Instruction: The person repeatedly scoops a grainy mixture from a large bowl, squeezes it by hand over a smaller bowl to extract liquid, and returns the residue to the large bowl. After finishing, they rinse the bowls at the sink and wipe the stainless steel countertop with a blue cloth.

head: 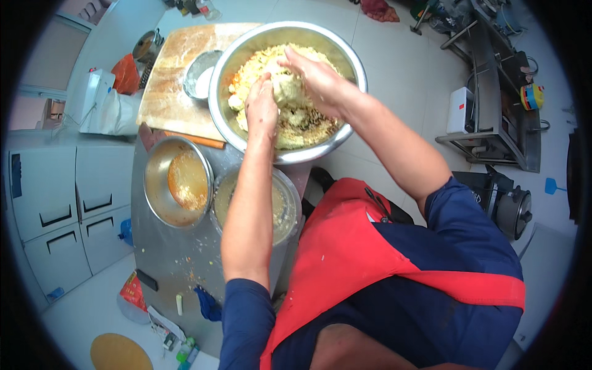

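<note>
Both hands are inside a large stainless steel bowl (360, 88) heaped with a crumbly pale yellow food mixture (259, 60) with orange bits and a dark patch at the lower right. My left hand (262, 106) is upright at the left of the heap, palm turned inward. From the right comes my right hand (319, 78), its fingers over the heap and apart. Between the two palms is a pale lump of the mixture (289, 90), blurred, and whether they grip it or it is loose cannot be told. The bowl's far side overlaps a wooden board.
The wooden board (171, 69) bears a small bowl of white powder (190, 81). Nearer stand a steel bowl with orange-brown residue (152, 185) and a bowl of cloudy liquid (291, 203) under my left forearm. A black phone-like object (147, 280) and blue cloth (207, 305) lie on the metal table (171, 249).
</note>
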Tool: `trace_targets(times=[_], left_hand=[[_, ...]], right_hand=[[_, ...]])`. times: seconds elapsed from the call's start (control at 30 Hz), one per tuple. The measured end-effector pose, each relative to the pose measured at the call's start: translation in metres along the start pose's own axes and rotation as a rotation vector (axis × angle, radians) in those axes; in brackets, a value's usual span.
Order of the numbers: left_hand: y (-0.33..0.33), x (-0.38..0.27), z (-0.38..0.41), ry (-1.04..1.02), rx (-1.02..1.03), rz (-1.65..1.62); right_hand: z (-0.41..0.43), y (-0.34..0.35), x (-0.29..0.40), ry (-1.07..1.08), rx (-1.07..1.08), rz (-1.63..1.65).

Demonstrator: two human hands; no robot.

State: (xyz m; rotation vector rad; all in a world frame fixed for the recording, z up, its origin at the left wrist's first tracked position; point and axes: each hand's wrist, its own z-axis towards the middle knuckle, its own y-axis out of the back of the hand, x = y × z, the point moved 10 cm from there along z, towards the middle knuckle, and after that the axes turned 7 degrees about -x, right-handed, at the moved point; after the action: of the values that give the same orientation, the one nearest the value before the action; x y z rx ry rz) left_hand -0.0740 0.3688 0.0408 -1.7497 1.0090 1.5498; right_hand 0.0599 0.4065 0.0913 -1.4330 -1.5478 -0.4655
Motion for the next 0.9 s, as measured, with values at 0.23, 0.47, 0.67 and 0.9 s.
trace_targets(times=[0.23, 0.47, 0.67, 0.9], left_hand=[[0.021, -0.071, -0.034, -0.569, 0.002, 0.524], [0.172, 0.072, -0.127, 0.082, -0.042, 0.567], [0.198, 0.198, -0.194, 0.073, -0.014, 1.101], [0.226, 0.167, -0.171, -0.062, -0.399, 0.925]], right_hand=[[-0.021, 0.018, 0.022, 0.538, -0.002, -0.342], [-0.121, -0.069, -0.114, 0.173, 0.637, -0.476], [-0.105, -0.024, -0.19, 0.26, 0.177, -0.936], [-0.091, 0.004, -0.313, -0.558, 0.125, -0.534]])
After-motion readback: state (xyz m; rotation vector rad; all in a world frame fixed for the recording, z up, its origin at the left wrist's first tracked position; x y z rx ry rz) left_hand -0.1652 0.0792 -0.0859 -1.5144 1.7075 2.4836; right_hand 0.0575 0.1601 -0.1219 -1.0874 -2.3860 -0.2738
